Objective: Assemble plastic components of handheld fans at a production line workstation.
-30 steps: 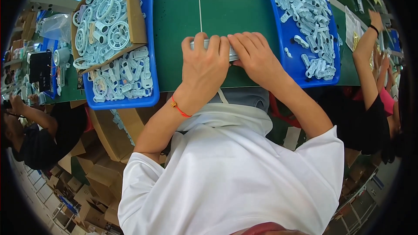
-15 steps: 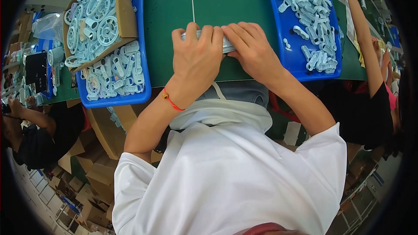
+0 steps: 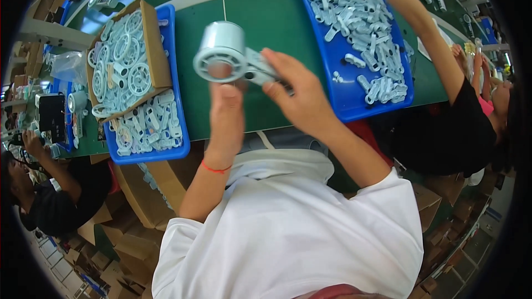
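Note:
A pale blue handheld fan (image 3: 223,39) is held up over the green table, its round head to the left and its handle slanting down to the right. My right hand (image 3: 299,91) is closed round the handle, thumb on the near side. Under the fan head is my left hand (image 3: 226,113), a little blurred. Skin shows through the ring of the head, so its fingers seem to press on the head there; most of them are hidden. A red string bracelet (image 3: 216,169) circles my left wrist.
At the left, a blue tray (image 3: 186,147) holds pale blue parts and a cardboard box (image 3: 159,44) full of round grilles. Another blue tray (image 3: 349,108) of handle shells lies at the right. A co-worker's arm (image 3: 413,22) reaches across beyond it; another person (image 3: 69,199) sits far left.
Both hands were together on a pale piece near the table's front edge. Now the fan is lifted and turned, its round head showing; my left hand has moved lower. The view has shifted.

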Demonstrator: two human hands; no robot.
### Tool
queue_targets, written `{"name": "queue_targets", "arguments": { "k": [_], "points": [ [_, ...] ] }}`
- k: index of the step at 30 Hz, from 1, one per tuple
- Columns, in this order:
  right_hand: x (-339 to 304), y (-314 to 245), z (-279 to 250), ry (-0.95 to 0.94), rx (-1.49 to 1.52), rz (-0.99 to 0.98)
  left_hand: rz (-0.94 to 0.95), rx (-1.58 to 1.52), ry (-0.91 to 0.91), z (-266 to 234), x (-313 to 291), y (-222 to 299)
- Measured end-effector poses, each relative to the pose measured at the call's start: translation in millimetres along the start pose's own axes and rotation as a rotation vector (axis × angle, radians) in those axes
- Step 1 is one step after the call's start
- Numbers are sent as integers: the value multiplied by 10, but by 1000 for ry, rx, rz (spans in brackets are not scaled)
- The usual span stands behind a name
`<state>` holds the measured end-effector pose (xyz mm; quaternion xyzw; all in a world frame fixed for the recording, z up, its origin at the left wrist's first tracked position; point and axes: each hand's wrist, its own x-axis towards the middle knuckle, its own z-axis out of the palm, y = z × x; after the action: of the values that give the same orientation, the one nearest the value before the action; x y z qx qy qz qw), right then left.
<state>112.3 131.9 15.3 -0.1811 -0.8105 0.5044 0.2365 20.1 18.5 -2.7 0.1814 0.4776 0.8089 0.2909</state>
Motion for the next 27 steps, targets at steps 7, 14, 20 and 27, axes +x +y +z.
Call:
{"name": "queue_targets", "arguments": {
  "k": [7, 14, 20, 27],
  "points": [
    [79, 359, -1192, 98, -1099, 46, 214, 825, 160, -44, 1490, 118],
    [-105, 511, -1167, 59, -854, -13, -181, 1432, 445, -352, 3152, 110],
    [-132, 535, -1261, 278, -514, 218, 400, 1313, 363, 878, 3335, -392],
    [213, 553, -1213, 294, -501, 67, -292, 1097, 779, 1516, 3672, -850]
  ]
}}
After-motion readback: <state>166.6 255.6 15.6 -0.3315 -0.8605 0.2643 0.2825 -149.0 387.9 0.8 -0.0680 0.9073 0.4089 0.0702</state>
